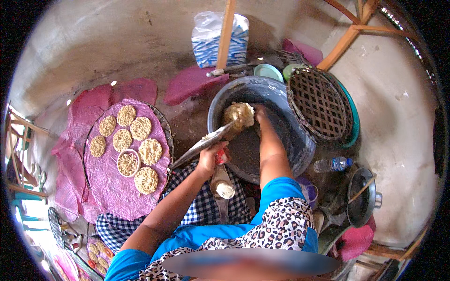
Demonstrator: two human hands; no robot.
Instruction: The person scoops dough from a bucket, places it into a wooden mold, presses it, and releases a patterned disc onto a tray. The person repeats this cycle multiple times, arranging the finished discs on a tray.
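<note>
Inside a large dark basin (304,154) lies a lump of pale, crumbly dough (239,116). My right hand (261,114) reaches down into the basin at the lump's right side; its fingers are largely hidden. My left hand (211,158) grips a flat, dough-smeared board (197,145), tilted over the basin's left rim. A red object (221,157) shows at that hand; I cannot tell what it is. Below it is a metal tool with a white lump (225,190) on it. To the left, several noodle-like discs (150,151) and a small round mould (128,162) filled with strands rest on pink mesh cloth (109,186).
A round woven lattice tray (320,103) leans over the basin's right rim. Beyond stand a light green lid (268,72), a wooden post (225,35) and a plastic bag (204,42). At right are a water bottle (332,164) and a dark pan (358,200) with a stick.
</note>
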